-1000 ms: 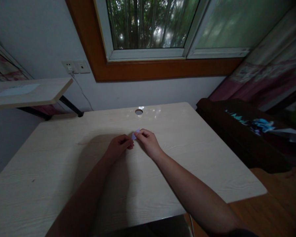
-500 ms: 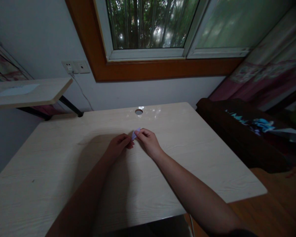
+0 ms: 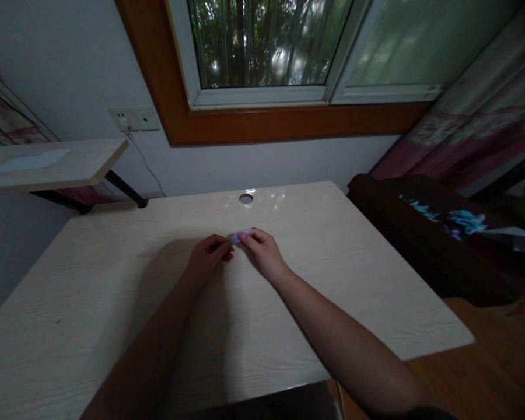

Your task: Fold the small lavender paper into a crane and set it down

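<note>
A small pale-lavender piece, by its look folded paper, is held just over the middle of the table. My right hand pinches it from the right, thumb on top and fingers behind. At its left tip my left hand has thumb and forefinger closed together on the corner. Both hands are low over the tabletop, close together. Much of the paper is hidden beneath my right thumb and fingers.
Behind my hands the table has a round cable hole. A raised shelf on black legs stands at the back left, with a white sheet on it. Right of the table is a dark wooden piece of furniture.
The lavender paper has turned from slanting upward to lying flatter. My left hand has moved slightly left and up; my right hand stays almost in place.
</note>
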Demonstrator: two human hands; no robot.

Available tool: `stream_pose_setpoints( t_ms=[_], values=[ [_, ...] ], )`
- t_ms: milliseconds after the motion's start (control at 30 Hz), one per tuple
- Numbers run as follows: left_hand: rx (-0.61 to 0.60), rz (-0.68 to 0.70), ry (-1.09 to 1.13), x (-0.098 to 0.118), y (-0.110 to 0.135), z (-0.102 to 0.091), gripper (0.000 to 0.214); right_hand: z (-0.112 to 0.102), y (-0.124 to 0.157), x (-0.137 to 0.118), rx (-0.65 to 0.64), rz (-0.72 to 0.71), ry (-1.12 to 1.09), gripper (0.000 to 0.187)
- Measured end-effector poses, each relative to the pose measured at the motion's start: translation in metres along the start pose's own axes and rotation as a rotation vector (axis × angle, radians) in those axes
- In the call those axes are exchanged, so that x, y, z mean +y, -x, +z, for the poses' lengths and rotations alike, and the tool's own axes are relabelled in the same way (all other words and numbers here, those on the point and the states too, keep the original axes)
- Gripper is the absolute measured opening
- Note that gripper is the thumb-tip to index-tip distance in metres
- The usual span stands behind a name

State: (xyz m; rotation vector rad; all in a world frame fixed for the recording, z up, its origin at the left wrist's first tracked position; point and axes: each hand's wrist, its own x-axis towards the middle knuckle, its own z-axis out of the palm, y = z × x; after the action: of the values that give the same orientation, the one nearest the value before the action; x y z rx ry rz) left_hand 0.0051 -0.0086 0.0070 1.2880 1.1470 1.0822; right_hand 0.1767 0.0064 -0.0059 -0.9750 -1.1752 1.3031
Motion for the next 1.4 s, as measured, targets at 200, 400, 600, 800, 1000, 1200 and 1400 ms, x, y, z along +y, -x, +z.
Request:
stream_pose_setpoints(
  t_ms=[200, 400, 600, 800, 1000, 1200, 1400],
  values=[
    [0.081, 0.032, 0.049, -0.0003, -0.0011, -0.0019, 0.028, -0.0005, 0.0006, 0.005, -0.016, 0.008, 0.067, 0.028],
    [0.094, 0.061, 0.065, -0.0015, -0.0017, -0.0033, 0.029, -0.0017, 0.0011, 0.0053, -0.056, -0.008, 0.101, 0.028],
    [0.094, 0.046, 0.018, -0.0011, -0.0016, -0.0044, 0.032, -0.0022, -0.0002, 0.0061, -0.066, -0.003, 0.074, 0.026],
    [0.094, 0.049, 0.017, 0.0011, -0.001, -0.0044, 0.03, -0.0029, -0.0018, 0.0056, -0.081, 0.02, 0.035, 0.026],
    [0.098, 0.056, 0.01, 0.0022, -0.0012, -0.004, 0.028, -0.0032, -0.0012, 0.0021, -0.101, 0.053, -0.005, 0.024],
    [0.088, 0.072, 0.021, 0.0013, -0.0006, -0.0035, 0.025, -0.0035, -0.0015, 0.0024, -0.1, 0.069, -0.022, 0.023],
    [0.072, 0.077, -0.005, -0.0035, -0.0022, -0.0049, 0.022, -0.0043, -0.0026, 0.0038, -0.106, 0.044, -0.011, 0.025]
  ],
)
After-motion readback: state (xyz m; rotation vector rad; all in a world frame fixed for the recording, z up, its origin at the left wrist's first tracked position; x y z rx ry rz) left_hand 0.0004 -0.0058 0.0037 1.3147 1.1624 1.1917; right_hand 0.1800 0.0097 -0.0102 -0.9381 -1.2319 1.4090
